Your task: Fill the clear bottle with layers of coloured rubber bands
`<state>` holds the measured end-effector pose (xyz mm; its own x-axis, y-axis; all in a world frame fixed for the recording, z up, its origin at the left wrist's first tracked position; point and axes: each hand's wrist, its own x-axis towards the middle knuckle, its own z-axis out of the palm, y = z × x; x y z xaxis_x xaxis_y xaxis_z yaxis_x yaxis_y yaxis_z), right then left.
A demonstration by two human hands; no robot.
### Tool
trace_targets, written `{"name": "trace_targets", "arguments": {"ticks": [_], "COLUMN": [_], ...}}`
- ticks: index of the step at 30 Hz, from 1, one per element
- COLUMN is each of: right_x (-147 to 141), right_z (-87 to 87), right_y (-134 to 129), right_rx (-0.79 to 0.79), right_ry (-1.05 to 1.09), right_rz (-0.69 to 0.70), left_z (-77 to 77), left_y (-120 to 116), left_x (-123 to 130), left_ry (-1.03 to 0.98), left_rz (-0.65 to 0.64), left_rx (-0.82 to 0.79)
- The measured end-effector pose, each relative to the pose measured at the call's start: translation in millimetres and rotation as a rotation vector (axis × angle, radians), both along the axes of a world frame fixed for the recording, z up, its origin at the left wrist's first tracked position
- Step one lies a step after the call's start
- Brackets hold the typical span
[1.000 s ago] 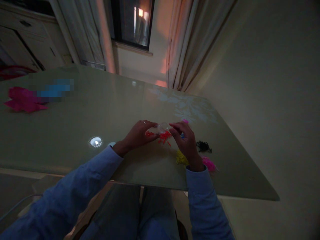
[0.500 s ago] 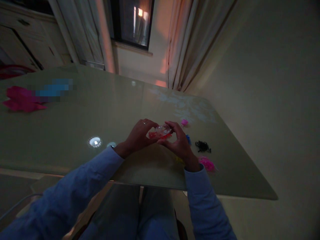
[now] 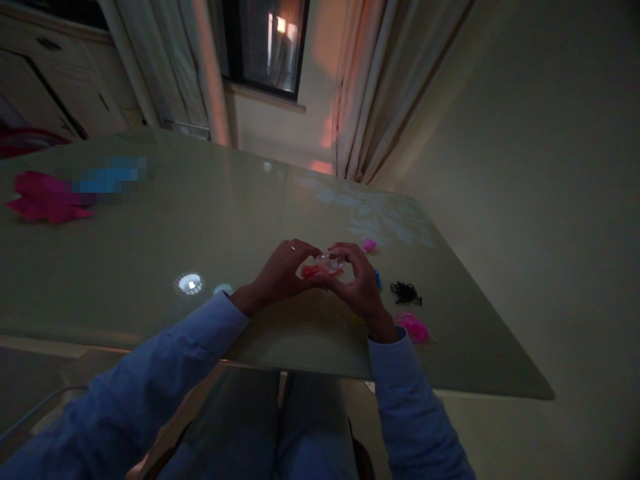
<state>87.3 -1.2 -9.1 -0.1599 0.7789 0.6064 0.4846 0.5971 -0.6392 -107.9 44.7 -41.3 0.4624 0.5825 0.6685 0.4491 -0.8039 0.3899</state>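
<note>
Above the table, my left hand (image 3: 281, 272) and my right hand (image 3: 357, 279) are closed around a small clear container (image 3: 332, 261) from both sides. Red material (image 3: 311, 271) shows at its left and below, close to my left fingertips; whether it lies inside the container or against it I cannot tell. Just right of my right hand a blue bunch (image 3: 377, 280) is partly hidden, and a yellow bit (image 3: 358, 319) peeks out under the wrist. Further right are a black tangle of thin loops (image 3: 406, 293) and a bright pink tangle (image 3: 414, 327).
A small pink piece (image 3: 369, 245) lies beyond my right hand. Crumpled pink material (image 3: 47, 198) and a blurred-out blue thing (image 3: 109, 176) are at the table's far left. The glossy table (image 3: 165, 240) reflects a lamp. Its front edge runs above my lap; a wall stands to the right.
My hands have drawn slightly closer together. The clear container has shifted a little to the right and turned, and less of the red material shows.
</note>
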Motion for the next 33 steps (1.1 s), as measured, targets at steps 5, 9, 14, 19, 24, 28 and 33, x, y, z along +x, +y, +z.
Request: {"name": "trace_targets", "arguments": {"ticks": [5, 9, 14, 19, 24, 28, 33], "right_x": [11, 21, 30, 35, 34, 31, 30], "right_z": [0.8, -0.3, -1.9, -3.2, -5.3, -5.5, -3.0], "right_y": [2, 10, 15, 16, 18, 17, 16], "right_rx": [-0.006, 0.044, 0.079, 0.074, 0.024, 0.016, 0.011], "right_ry": [0.235, 0.435, 0.520, 0.507, 0.454, 0.424, 0.433], "right_rz": [-0.044, -0.118, -0.304, -0.480, -0.507, -0.509, -0.508], "left_z": [-1.9, -7.2, -16.5, -20.4, -20.9, -20.5, -24.2], "left_y": [1, 5, 12, 14, 20, 31, 40], "left_x": [-1, -2, -3, -3, -2, -1, 2], "left_ry": [-0.080, -0.063, 0.064, 0.219, 0.252, 0.331, 0.353], "left_rz": [-0.020, 0.020, 0.000, -0.171, -0.189, -0.151, -0.162], "left_rx": [0.003, -0.024, -0.090, -0.216, -0.256, -0.269, -0.286]}}
